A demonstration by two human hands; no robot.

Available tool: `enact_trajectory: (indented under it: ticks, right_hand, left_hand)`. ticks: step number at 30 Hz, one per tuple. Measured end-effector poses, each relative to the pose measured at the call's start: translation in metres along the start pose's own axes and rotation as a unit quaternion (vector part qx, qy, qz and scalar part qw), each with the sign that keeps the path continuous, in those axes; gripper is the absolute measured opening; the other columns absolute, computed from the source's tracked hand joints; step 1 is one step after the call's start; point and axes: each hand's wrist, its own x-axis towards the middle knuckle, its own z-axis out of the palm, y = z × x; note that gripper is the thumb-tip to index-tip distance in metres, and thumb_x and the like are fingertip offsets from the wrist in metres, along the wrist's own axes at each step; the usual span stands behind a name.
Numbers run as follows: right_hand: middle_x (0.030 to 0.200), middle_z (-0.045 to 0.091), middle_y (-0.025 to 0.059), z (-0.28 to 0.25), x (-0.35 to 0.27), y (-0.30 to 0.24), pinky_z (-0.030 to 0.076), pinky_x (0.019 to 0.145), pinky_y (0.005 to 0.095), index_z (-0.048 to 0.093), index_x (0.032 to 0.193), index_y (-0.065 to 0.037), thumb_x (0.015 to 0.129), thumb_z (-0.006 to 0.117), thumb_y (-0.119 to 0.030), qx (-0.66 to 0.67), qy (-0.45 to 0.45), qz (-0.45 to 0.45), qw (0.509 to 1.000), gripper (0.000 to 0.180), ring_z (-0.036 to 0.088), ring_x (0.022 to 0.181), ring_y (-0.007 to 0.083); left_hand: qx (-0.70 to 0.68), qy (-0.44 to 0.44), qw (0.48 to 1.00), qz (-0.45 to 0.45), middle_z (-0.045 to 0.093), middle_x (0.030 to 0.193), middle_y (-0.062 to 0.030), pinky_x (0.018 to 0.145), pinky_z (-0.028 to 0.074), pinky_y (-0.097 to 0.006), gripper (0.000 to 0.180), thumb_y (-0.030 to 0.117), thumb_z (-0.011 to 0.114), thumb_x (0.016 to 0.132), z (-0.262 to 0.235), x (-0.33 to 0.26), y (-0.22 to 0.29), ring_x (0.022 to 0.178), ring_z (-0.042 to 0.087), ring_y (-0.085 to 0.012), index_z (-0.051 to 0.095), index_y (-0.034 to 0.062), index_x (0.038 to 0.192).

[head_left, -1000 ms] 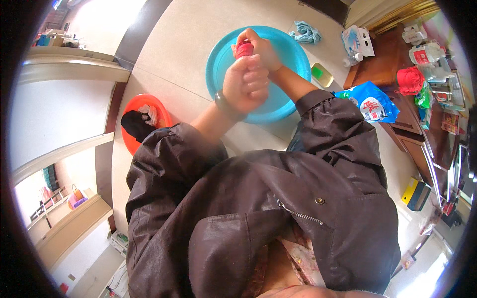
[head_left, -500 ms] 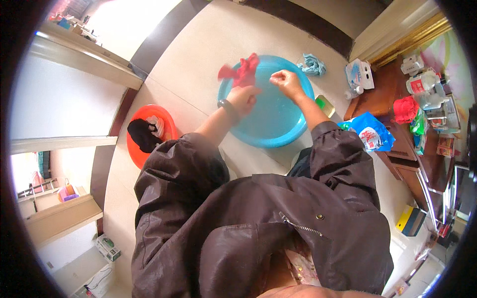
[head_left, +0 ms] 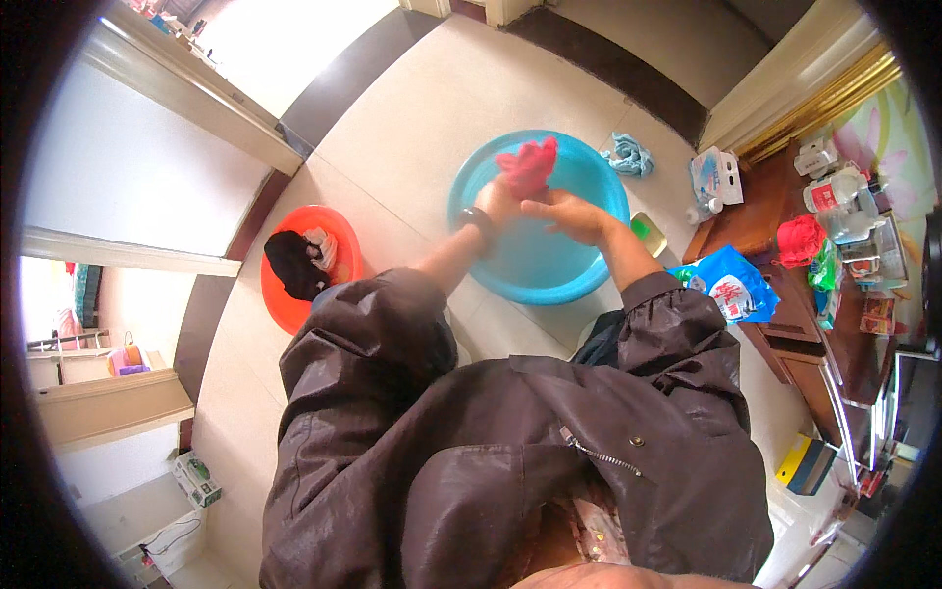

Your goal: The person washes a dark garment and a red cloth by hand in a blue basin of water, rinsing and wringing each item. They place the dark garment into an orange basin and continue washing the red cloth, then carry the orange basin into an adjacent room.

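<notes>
A round blue basin [head_left: 579, 277] stands on the tiled floor in front of me. My left hand [head_left: 498, 201] is over the basin and grips a wet red cloth [head_left: 528, 165], which hangs bunched above its far side. My right hand [head_left: 566, 216] is just to the right of it, over the basin, fingers stretched toward the cloth's lower part; whether it touches the cloth is unclear. Both arms are in dark brown jacket sleeves.
An orange basin [head_left: 285, 299] with a black garment [head_left: 290, 263] and a pale one stands to the left. A blue detergent bag [head_left: 724, 285], a green soap dish [head_left: 646, 232], a light blue rag [head_left: 629, 155] and a small box lie right of the blue basin. A cluttered wooden cabinet [head_left: 756, 221] is at right.
My hands were clenched together on the red cloth close to me; they have since moved out over the basin and parted, the left one keeping the cloth.
</notes>
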Motion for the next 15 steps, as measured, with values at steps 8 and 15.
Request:
enact_trajectory:
  ticks: [8, 15]
  right_hand:
    - [0.109, 0.063, 0.0050, 0.014, -0.005, -0.021, 0.049, 0.077, 0.0340, 0.058, 0.115, -0.010, 0.084, 0.067, -0.026, 0.258, 0.121, -0.121, 0.951, 0.037, 0.060, 0.095, 0.0152]
    - [0.099, 0.065, 0.0053, 0.013, -0.026, -0.038, 0.051, 0.064, 0.0282, 0.058, 0.116, -0.006, 0.080, 0.065, -0.013, 0.174, 0.132, -0.176, 0.960, 0.038, 0.063, 0.081, 0.0139]
  left_hand:
    - [0.222, -0.038, 0.974, 0.007, 0.060, 0.107, -0.0223, 0.088, 0.047, -0.041, 0.063, 0.029, 0.075, 0.071, 0.009, -0.027, 0.026, 0.100, 0.059, -0.0362, 0.050, -0.0021, 0.119]
    - [0.005, -0.013, 0.999, -0.049, 0.065, 0.104, -0.0088, 0.079, 0.050, -0.030, 0.059, 0.041, 0.065, 0.085, -0.024, -0.015, 0.035, 0.096, 0.062, -0.0181, 0.052, -0.0011, 0.123]
